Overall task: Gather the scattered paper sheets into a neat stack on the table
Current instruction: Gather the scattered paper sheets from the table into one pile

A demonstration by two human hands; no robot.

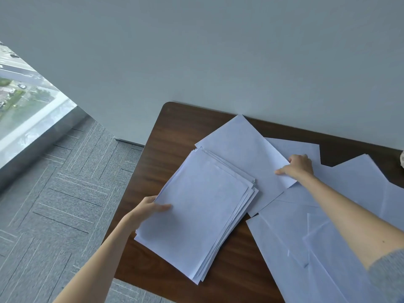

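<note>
White paper, partly gathered
By its edge the left hand (148, 209) grips the stack (203, 211); the right hand (299, 166) pinches a loose sheet (242, 154) at its edge, likely floppy and slippery.

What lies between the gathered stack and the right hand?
In the head view, one loose sheet spans it, tucked under the stack, its far edge pinched by the right hand.
</note>
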